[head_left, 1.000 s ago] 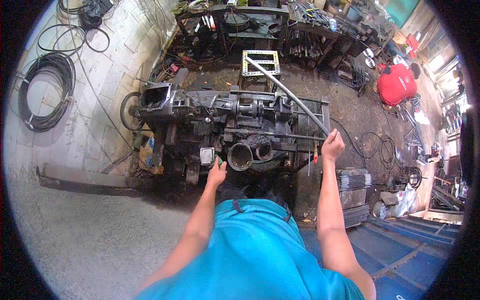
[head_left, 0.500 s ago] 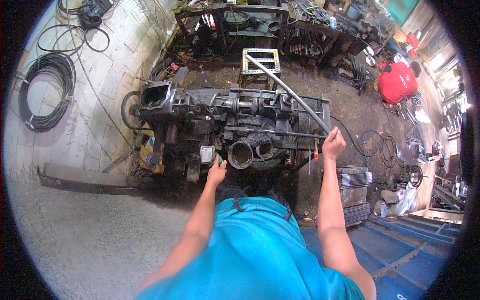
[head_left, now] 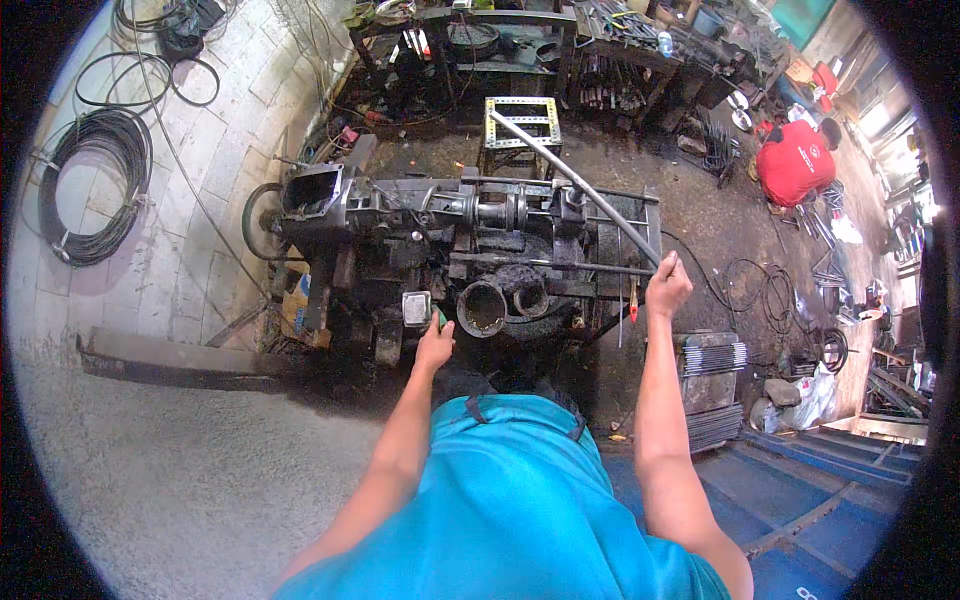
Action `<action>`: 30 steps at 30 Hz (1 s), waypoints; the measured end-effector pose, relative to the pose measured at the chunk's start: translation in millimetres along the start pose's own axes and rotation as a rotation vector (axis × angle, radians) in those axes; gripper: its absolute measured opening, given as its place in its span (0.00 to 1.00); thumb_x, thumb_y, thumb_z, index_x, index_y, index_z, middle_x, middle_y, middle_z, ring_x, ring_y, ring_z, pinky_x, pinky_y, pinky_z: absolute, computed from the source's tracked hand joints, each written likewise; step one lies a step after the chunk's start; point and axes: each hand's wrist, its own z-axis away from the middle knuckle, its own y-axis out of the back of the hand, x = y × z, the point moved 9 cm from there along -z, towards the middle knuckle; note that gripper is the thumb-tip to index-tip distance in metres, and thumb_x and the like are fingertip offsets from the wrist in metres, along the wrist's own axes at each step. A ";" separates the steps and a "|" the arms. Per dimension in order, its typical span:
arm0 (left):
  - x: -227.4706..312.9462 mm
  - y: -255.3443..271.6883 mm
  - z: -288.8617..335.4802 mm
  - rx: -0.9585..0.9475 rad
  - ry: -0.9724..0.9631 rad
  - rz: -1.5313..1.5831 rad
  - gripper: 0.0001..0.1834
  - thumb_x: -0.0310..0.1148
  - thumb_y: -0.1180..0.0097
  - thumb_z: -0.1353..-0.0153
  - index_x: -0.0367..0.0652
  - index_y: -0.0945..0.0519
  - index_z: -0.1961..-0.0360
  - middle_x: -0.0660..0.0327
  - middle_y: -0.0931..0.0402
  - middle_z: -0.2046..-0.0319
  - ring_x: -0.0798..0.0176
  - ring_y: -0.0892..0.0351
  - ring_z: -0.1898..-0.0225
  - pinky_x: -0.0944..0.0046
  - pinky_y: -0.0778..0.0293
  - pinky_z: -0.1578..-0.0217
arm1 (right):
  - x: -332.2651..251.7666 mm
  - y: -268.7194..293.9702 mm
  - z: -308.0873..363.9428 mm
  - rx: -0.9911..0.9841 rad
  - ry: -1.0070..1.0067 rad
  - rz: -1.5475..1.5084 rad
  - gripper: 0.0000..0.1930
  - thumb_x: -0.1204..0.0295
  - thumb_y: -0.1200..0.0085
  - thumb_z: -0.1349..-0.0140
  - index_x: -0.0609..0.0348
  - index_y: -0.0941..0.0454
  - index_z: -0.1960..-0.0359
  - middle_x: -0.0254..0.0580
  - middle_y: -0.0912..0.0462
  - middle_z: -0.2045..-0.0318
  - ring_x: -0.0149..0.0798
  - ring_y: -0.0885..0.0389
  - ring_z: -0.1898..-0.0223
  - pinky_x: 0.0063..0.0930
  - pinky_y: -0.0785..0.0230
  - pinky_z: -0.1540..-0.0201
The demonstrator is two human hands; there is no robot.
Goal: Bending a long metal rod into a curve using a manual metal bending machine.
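My right hand is a fist around the near end of a long grey metal pipe. The pipe slants up and left over a greasy dark machine with a horizontal shaft, its far end appearing above a yellow-edged metal stand. On the near side of the machine, my left hand has its fingers closed by a small green piece, next to a pale square box. What those fingers hold, if anything, is too small to make out. Two round metal openings, one a wide ring, lie just right of it.
A person in a red shirt crouches at the far right. Benches piled with tools line the back. A coiled black cable lies at left, a long metal bar nearer. Blue panels and stacked rods are at near right.
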 end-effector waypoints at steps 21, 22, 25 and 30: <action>-7.8 -1.9 -6.1 0.004 -0.020 0.050 0.35 0.51 0.54 0.34 0.53 0.46 0.30 0.49 0.20 0.55 0.58 0.16 0.63 0.59 0.27 0.55 | 54.4 -40.9 30.7 -0.200 -0.801 -0.967 0.15 0.60 0.49 0.34 0.53 0.32 0.75 0.26 0.39 0.87 0.24 0.40 0.88 0.22 0.41 0.86; -9.0 -2.6 -6.4 -0.009 -0.006 0.047 0.34 0.50 0.54 0.34 0.54 0.46 0.30 0.48 0.21 0.54 0.58 0.16 0.62 0.59 0.27 0.55 | 50.4 -41.9 31.5 -0.215 -0.815 -1.000 0.15 0.60 0.50 0.33 0.53 0.32 0.75 0.26 0.40 0.87 0.24 0.41 0.88 0.22 0.42 0.86; -8.7 -2.6 -5.4 0.008 -0.014 0.077 0.34 0.50 0.54 0.34 0.55 0.47 0.29 0.49 0.20 0.55 0.58 0.16 0.63 0.59 0.27 0.55 | 42.5 -37.0 28.4 -0.198 -0.814 -0.988 0.15 0.59 0.49 0.34 0.50 0.33 0.76 0.25 0.41 0.87 0.24 0.42 0.87 0.23 0.43 0.83; 1.0 0.6 2.1 -0.002 0.015 0.070 0.34 0.49 0.54 0.34 0.56 0.47 0.29 0.51 0.18 0.63 0.58 0.17 0.67 0.58 0.26 0.59 | 55.4 -39.7 29.2 -0.203 -0.799 -0.934 0.15 0.59 0.49 0.34 0.50 0.33 0.76 0.26 0.41 0.87 0.24 0.42 0.87 0.23 0.43 0.83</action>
